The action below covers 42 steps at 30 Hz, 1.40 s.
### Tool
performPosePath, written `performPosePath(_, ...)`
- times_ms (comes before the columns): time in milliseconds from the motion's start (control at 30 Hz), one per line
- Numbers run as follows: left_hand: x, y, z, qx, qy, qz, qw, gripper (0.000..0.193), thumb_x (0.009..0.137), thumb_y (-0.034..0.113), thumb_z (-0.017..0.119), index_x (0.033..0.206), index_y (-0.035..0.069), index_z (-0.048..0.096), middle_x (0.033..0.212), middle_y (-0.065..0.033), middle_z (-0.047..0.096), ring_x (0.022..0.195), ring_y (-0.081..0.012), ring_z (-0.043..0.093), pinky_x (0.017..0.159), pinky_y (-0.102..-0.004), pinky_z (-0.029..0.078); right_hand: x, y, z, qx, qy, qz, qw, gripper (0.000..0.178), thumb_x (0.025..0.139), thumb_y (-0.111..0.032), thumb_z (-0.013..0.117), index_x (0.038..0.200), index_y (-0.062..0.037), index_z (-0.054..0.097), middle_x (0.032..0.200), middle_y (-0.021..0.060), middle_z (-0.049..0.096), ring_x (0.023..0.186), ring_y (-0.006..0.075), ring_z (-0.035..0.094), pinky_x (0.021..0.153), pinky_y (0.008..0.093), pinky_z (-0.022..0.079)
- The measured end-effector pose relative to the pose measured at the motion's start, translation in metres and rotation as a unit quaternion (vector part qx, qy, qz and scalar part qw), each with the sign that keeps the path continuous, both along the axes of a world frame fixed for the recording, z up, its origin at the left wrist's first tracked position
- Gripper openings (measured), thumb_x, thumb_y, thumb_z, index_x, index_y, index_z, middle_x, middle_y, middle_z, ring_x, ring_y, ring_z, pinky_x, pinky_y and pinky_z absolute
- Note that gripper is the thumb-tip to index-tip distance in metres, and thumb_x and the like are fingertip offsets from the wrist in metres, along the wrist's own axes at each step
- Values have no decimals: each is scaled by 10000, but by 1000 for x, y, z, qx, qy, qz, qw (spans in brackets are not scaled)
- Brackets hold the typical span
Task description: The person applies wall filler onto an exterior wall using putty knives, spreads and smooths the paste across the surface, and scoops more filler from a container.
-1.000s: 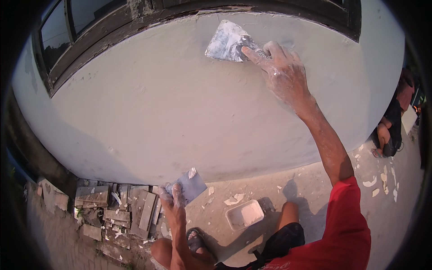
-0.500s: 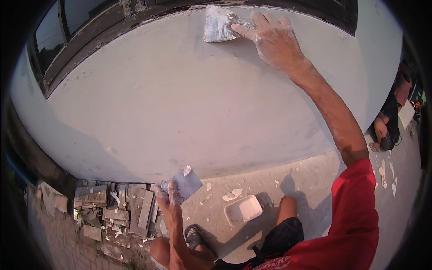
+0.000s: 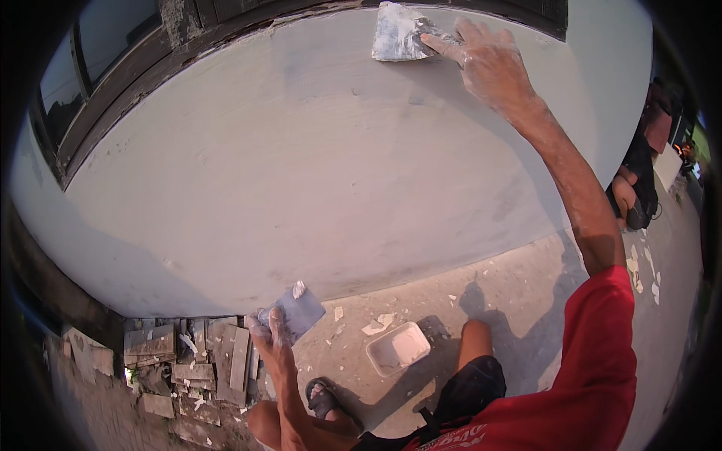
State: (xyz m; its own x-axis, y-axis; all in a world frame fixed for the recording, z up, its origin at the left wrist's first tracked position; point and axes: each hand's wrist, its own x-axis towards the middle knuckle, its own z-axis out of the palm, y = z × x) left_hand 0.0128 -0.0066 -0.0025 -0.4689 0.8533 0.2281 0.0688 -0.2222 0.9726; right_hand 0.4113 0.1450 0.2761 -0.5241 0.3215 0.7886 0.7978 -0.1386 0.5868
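Observation:
My right hand (image 3: 492, 68) is closed around a putty knife (image 3: 397, 34), its broad blade smeared white. That blade lies against the pale wall (image 3: 301, 180), high up, just under the dark window frame (image 3: 124, 94). Low down and near the wall's foot, my left hand (image 3: 269, 329) grips a second flat, bluish-grey putty blade (image 3: 304, 313). A small dab of white putty (image 3: 298, 289) sits on its far corner. White residue coats the fingers of both hands.
A white plastic tub (image 3: 376, 355) of pale putty stands on the concrete floor by my knees. Broken boards (image 3: 214, 361) are heaped at the left, with paint flakes (image 3: 378, 324) scattered about. At the far right a person (image 3: 632, 188) sits beside the wall.
My right hand has slid the putty knife to the right along the wall below the window frame. The left hand keeps its hold on the other blade, and the view has shifted slightly.

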Motion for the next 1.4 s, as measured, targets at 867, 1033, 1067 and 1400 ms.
performPosePath(867, -12, -5, -16, -35, -34, 5, 999, 672, 971, 244, 589, 1436, -84, 231, 1231, -174, 532, 1074, -200, 550, 919, -315, 460, 80, -52, -33, -100, 116, 12, 988, 547, 853, -96, 627, 1340, -339, 569, 925, 33, 514, 848, 202, 531, 727, 373, 402)
performPosePath(1033, -2, -5, 7, -46, 22, -29, 998, 289, 968, 206, 590, 1116, -26, 501, 937, -55, 565, 828, -126, 526, 734, -266, 462, 11, -5, -68, -70, 56, 108, 990, 612, 842, -43, 604, 1355, -372, 546, 951, 4, 526, 881, 180, 533, 703, 344, 394)
performPosePath(1067, 2, -7, 11, -36, 12, -26, 999, 225, 966, 196, 590, 1021, 2, 489, 877, -25, 534, 782, -108, 490, 691, -257, 441, 1, 6, -71, -57, 36, 123, 990, 631, 833, -26, 598, 1356, -375, 543, 963, 1, 532, 894, 178, 534, 702, 339, 391)
performPosePath(1400, 6, -6, 11, -5, 21, -6, 1000, 183, 985, 187, 554, 973, 22, 477, 774, 17, 468, 662, -61, 398, 559, -212, 359, -53, 50, -86, -37, 18, 219, 975, 643, 829, 8, 561, 1361, -351, 543, 1004, 5, 546, 888, 170, 532, 718, 342, 393)
